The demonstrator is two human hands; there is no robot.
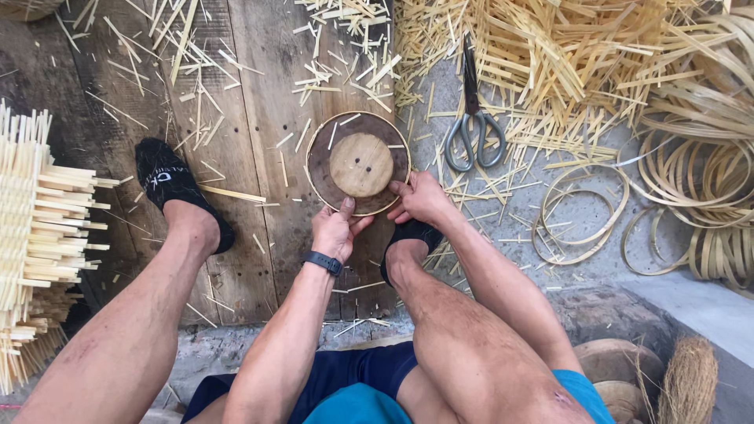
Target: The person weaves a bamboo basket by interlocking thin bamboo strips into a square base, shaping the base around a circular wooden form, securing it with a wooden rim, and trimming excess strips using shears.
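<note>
A round dark wooden disc (323, 166) with a thin bamboo rim lies on the wooden board. A smaller pale wooden disc (360, 164) with two small holes sits on its middle. My left hand (335, 230), with a dark band at the wrist, grips the near edge of the dark disc, thumb on top. My right hand (422, 198) holds the disc's near right edge, fingers pressed to the bamboo rim. My right foot in a black sock (410, 235) rests just under both hands.
Grey-handled scissors (473, 126) lie right of the disc among bamboo offcuts (550, 71). Coiled bamboo strips (691, 165) fill the right side. A woven bamboo piece (35, 235) stands at the left. My left foot (177, 192) rests on the board.
</note>
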